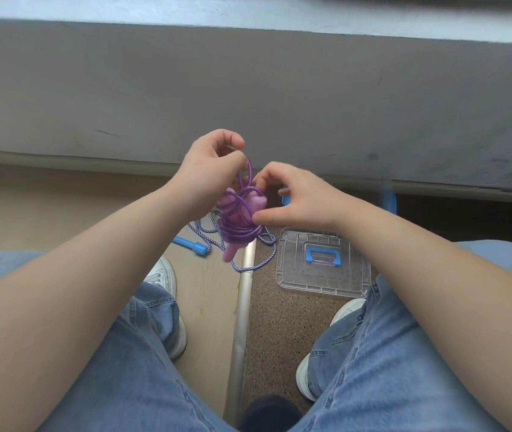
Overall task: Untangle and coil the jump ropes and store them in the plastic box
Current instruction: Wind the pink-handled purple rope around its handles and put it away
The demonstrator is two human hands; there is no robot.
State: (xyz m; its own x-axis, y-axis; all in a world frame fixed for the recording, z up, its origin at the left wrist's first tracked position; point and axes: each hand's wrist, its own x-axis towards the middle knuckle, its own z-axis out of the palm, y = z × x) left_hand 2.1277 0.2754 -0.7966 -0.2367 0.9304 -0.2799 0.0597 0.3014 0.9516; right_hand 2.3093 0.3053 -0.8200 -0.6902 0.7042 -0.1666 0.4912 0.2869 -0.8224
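Head view, glossy purple rope (238, 224) coiled, left hand (209, 169) pinching loop

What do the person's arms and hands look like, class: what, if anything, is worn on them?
The left arm and right arm are bare, with no sleeves in view. The left hand and right hand wear no gloves, and no watch, bracelet or ring shows. The person wears blue jeans and white shoes.

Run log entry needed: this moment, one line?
left hand pinches purple rope | right hand holds same rope | blue rope, lid on floor
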